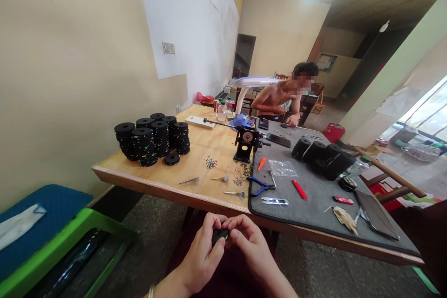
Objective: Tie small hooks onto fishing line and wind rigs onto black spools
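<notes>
My left hand (204, 251) and my right hand (251, 244) meet below the table's front edge, fingers curled round a small black object (219, 234) held between them. Its shape is mostly hidden by my fingers. Both hands are over my lap, a short way in front of the wooden table (146, 174). The nearest things on the table are small silver snips (275, 201), blue-handled pliers (260, 185) and a red cutter (299, 189) on a grey mat (314, 205).
Stacks of black spools (153, 138) stand at the table's left. A black hand-crank winder (246, 142) and a desk lamp (244, 98) sit mid-table, black rolls (323, 156) to the right. Another person (284, 100) sits at the far end. A green and blue bench (52, 237) is at left.
</notes>
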Available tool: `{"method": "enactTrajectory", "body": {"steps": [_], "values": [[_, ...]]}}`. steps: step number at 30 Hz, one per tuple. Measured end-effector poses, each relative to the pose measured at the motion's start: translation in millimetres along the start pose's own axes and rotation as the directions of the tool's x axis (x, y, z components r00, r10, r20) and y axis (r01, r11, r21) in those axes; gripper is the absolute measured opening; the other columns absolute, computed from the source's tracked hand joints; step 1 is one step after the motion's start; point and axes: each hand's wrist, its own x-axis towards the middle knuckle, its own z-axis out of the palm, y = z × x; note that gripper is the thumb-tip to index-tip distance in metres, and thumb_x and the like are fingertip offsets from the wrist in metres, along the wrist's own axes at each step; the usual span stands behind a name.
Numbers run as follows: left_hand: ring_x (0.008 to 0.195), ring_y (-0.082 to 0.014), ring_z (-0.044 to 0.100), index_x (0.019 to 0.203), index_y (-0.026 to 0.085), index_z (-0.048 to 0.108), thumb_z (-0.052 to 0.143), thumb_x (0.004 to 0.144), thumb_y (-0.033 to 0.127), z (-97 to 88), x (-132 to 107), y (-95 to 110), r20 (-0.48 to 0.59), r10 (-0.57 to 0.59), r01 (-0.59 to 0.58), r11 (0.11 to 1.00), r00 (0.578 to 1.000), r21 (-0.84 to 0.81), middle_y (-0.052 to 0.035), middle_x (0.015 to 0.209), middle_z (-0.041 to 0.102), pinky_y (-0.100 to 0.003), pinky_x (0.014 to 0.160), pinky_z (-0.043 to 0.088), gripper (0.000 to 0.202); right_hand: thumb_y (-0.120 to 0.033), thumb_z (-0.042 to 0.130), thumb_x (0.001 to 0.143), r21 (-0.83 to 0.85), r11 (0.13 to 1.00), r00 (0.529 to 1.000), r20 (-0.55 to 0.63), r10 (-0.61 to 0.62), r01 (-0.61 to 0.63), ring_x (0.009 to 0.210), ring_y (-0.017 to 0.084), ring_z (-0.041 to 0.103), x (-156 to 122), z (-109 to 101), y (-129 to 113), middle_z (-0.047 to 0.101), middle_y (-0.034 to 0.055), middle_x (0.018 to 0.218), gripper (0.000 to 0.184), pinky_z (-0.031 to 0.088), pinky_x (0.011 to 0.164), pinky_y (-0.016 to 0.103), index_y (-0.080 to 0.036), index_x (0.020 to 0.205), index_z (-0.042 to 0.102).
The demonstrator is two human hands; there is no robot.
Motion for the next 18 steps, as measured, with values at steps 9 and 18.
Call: {"method": "enactTrajectory", "body": {"steps": [9,18], "values": [[0.092,-0.0217,0.056,0.093,0.023,0.041,0.046,0.083,0.019,-0.7,0.2,-6.0,0.013,-0.022,0.023,0.998,1.0,-0.055,-0.0079,0.102,0.059,-0.035,0.082,0.045,0.013,-0.034,0.073,0.074,0.045,0.999,0.999,-0.041,0.007,-0.005,0.063,0.012,0.06,0.2,-1.1,3.1,0.064,0.0051,0.093,0.021,0.051,0.059,0.026,-0.016,0.078,0.062],[0.087,-0.0201,0.055,0.087,0.021,0.046,0.052,0.08,0.021,2.0,-0.2,-5.4,0.004,-0.155,0.149,0.944,0.988,-0.296,-0.0061,0.096,0.06,-0.032,0.076,0.048,0.01,-0.035,0.064,0.08,-0.071,0.995,0.996,-0.058,-0.074,0.07,0.062,0.012,0.057,-2.2,4.8,9.2,0.063,0.0052,0.092,0.022,0.049,0.06,0.025,-0.018,0.072,0.054]]}}
